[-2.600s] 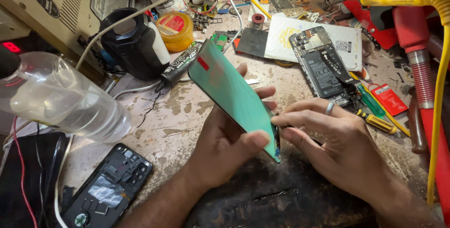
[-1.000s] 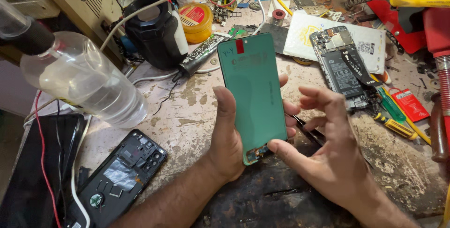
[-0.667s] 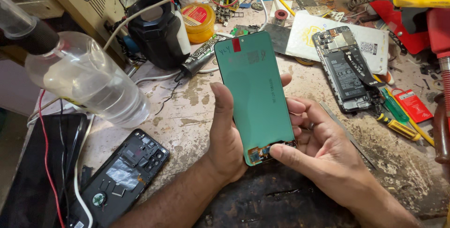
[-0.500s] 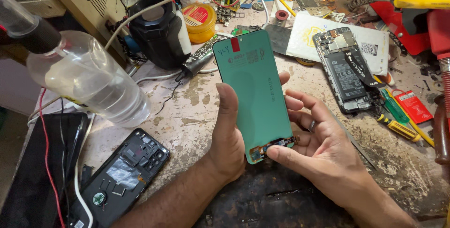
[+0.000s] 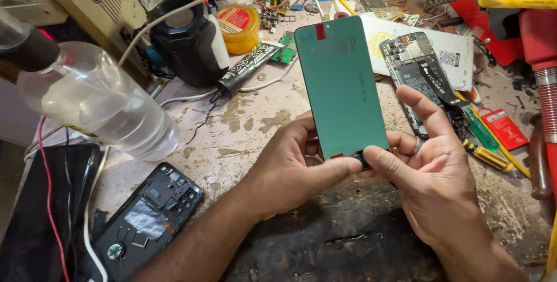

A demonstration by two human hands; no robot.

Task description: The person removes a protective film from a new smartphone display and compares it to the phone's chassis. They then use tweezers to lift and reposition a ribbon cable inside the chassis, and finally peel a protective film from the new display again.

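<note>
Green panel (image 5: pixel 343 87): I see a flat phone-sized panel with a green film face and a small red tab near its top, held up above the bench (image 5: pixel 243 125), tilted so the green side faces me.
Left hand (image 5: pixel 293 169): I have the fingers closed on the panel's lower edge, thumb across the bottom, so the face stays unobstructed.
Right hand (image 5: pixel 432 177): thumb tip presses at the panel's bottom corner next to a small dark connector; the other fingers are spread behind, steadying the back.
Opened phone (image 5: pixel 420 76): lies flat just right of the panel, insides up, near the right hand.
Black back frame (image 5: pixel 148 218): lies at lower left, well apart.
Clear bottle (image 5: pixel 96 102): lies on its side at left.
Screwdrivers (image 5: pixel 490 148): beside the right hand, within reach.
</note>
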